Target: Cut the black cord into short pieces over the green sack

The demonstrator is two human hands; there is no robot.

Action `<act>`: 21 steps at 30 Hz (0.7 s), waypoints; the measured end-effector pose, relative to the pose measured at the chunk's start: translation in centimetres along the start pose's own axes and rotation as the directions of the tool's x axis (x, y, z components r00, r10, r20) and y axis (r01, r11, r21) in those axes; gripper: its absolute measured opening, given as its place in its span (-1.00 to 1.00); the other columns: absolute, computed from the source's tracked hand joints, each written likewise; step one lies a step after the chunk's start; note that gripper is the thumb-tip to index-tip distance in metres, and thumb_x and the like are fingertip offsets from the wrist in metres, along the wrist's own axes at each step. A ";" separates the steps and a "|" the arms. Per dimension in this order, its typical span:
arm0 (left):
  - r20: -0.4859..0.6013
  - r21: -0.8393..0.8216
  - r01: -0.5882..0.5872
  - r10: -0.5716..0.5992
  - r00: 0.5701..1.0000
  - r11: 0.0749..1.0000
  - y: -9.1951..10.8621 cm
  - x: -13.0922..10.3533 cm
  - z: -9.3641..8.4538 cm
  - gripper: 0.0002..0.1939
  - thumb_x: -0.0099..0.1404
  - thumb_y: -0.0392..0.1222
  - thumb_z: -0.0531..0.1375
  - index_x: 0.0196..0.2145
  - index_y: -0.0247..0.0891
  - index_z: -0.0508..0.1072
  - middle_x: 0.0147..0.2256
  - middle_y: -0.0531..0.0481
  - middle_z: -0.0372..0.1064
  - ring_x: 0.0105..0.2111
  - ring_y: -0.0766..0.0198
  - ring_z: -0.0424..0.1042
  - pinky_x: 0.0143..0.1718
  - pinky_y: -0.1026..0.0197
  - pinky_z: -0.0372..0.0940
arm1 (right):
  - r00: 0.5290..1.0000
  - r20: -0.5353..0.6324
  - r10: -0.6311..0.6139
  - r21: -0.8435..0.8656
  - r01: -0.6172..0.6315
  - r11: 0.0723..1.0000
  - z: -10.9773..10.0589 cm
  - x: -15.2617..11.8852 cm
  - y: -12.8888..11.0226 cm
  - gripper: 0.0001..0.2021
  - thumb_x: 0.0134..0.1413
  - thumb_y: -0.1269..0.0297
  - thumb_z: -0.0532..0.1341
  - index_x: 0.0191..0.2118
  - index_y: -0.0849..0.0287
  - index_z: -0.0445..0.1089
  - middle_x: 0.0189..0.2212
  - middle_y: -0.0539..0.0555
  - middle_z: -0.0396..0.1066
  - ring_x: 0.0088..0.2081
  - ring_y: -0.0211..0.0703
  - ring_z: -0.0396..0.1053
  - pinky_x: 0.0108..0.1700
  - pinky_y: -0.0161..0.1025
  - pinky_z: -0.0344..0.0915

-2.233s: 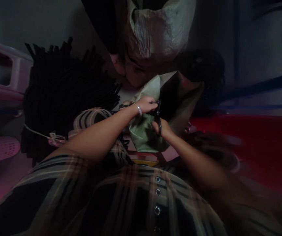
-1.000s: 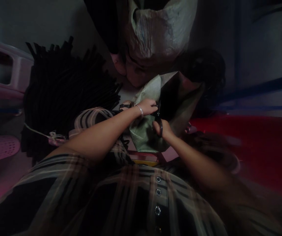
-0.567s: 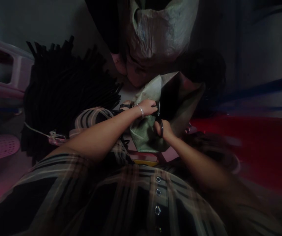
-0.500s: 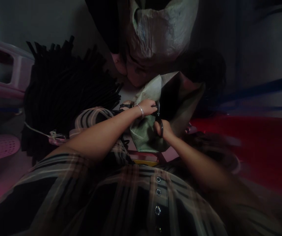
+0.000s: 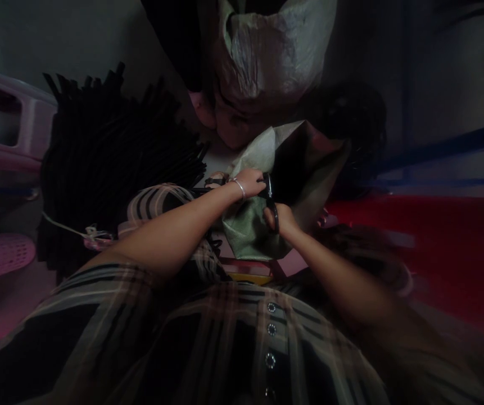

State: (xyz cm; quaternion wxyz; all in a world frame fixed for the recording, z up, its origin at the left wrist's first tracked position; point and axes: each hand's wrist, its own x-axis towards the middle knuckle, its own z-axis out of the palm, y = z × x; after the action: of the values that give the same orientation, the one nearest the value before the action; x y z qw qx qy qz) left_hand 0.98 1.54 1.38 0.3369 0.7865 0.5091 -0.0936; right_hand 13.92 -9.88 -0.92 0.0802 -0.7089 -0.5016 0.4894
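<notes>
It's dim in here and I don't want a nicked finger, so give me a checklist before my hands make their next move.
1. Scissors held: ok, the right hand grips the handle.
2. Left hand well clear of the blades: not ok, its fingertips look very close to them.
3. Left hand's grip: cannot tell, too dark to see what it pinches.
4. Greenish sack open: ok, its mouth gapes by the hands.
5. Bundle of black strips tied: ok, a pale string is knotted on it.
6. Light: not ok, dim around the blades.
</notes>
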 end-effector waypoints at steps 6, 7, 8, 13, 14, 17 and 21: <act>0.004 -0.009 -0.022 0.022 1.000 1.000 0.0 -0.1 0.1 -0.73 0.14 -0.13 0.09 -0.30 -0.26 0.52 -0.32 -0.02 0.44 -0.29 0.25 0.35 -0.29 0.30 0.19 | 1.000 0.001 0.005 -0.028 -0.005 1.000 0.1 0.2 0.2 -0.78 -0.06 0.21 0.08 -0.57 0.19 0.35 -0.60 0.05 0.35 -0.55 -0.26 0.25 -0.50 -0.35 0.08; 0.003 -0.015 -0.028 0.028 1.000 1.000 0.0 -0.1 0.1 -0.73 0.14 -0.13 0.09 -0.30 -0.26 0.52 -0.32 -0.02 0.44 -0.29 0.25 0.35 -0.29 0.29 0.19 | 1.000 -0.001 0.013 -0.015 -0.013 1.000 0.1 0.1 0.1 -0.78 -0.06 0.21 0.08 -0.57 0.19 0.35 -0.60 0.05 0.35 -0.55 -0.26 0.25 -0.51 -0.35 0.08; 0.001 -0.022 -0.031 0.031 1.000 0.999 0.0 -0.1 0.1 -0.73 0.14 -0.14 0.09 -0.30 -0.27 0.52 -0.32 -0.02 0.44 -0.29 0.24 0.35 -0.29 0.29 0.19 | 1.000 -0.009 0.018 -0.003 -0.018 1.000 0.1 0.1 0.1 -0.77 -0.06 0.20 0.08 -0.57 0.19 0.35 -0.61 0.05 0.35 -0.56 -0.26 0.25 -0.51 -0.35 0.08; 0.007 -0.059 -0.030 0.030 1.000 0.998 0.0 -0.1 0.0 -0.74 0.11 -0.15 0.11 -0.31 -0.28 0.52 -0.35 -0.02 0.44 -0.30 0.26 0.36 -0.29 0.30 0.19 | 0.996 -0.044 0.076 0.106 -0.071 0.992 -0.1 0.1 -0.3 -0.76 -0.08 0.19 0.08 -0.56 0.22 0.36 -0.63 0.04 0.33 -0.58 -0.27 0.25 -0.54 -0.37 0.08; 0.008 -0.060 -0.032 0.032 0.999 0.998 0.0 -0.1 0.0 -0.74 0.10 -0.15 0.12 -0.31 -0.29 0.52 -0.35 -0.02 0.44 -0.30 0.26 0.36 -0.29 0.30 0.19 | 0.996 -0.047 0.081 0.129 -0.075 0.989 -0.2 0.1 -0.3 -0.76 -0.08 0.19 0.08 -0.55 0.22 0.37 -0.63 0.03 0.33 -0.58 -0.28 0.25 -0.54 -0.38 0.09; 0.001 -0.062 -0.045 0.045 0.999 0.997 -0.2 0.0 0.2 -0.74 0.09 -0.15 0.13 -0.30 -0.28 0.52 -0.32 -0.02 0.43 -0.29 0.24 0.36 -0.27 0.29 0.20 | 0.997 -0.041 0.070 0.159 -0.062 0.985 -0.3 0.3 -0.2 -0.74 -0.06 0.16 0.07 -0.54 0.23 0.36 -0.63 0.02 0.33 -0.59 -0.29 0.24 -0.54 -0.38 0.09; -0.023 -0.055 -0.068 0.067 0.997 0.996 -0.4 -0.2 0.3 -0.73 0.08 -0.20 0.15 -0.25 -0.27 0.49 -0.27 -0.05 0.43 -0.24 0.20 0.36 -0.23 0.26 0.20 | 0.997 -0.062 0.040 0.124 -0.032 0.992 -0.5 0.6 -0.2 -0.69 0.00 0.14 0.01 -0.53 0.22 0.36 -0.58 0.05 0.36 -0.55 -0.27 0.25 -0.51 -0.36 0.11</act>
State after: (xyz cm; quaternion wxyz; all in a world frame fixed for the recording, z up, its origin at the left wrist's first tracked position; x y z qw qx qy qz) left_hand 0.64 1.29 1.04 0.3563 0.7945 0.4882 -0.0594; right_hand 14.12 -9.13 -0.91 0.1311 -0.7268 -0.4549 0.4976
